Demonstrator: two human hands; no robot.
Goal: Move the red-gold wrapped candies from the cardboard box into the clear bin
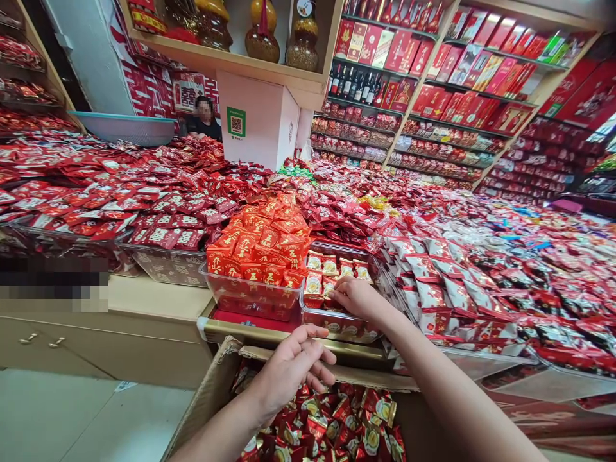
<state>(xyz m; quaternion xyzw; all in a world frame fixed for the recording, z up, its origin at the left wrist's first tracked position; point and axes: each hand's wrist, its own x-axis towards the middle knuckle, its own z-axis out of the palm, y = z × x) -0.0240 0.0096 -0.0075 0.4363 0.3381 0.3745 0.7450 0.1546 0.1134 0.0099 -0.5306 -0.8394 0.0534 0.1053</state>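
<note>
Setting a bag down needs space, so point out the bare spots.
Bare: beige countertop strip, left of the clear plastic bin of orange packets; pale floor tiles, left of the brown cardboard box. Crowded: countertop behind, under heaped dark-red packets.

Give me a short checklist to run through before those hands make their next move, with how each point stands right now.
1. Right hand at the clear tub: ok, its fingers are down at the wrapped candies.
2. Candy gripped by the right hand: cannot tell, its fingertips are partly hidden.
3. Left hand free: ok, fingers loosely spread, no candy showing in it.
4. Carton open and stocked: ok, loose candies lie inside, below the left hand.
5. Candies in the tub neatly set across its whole width: cannot tell, the right hand covers part.
</note>
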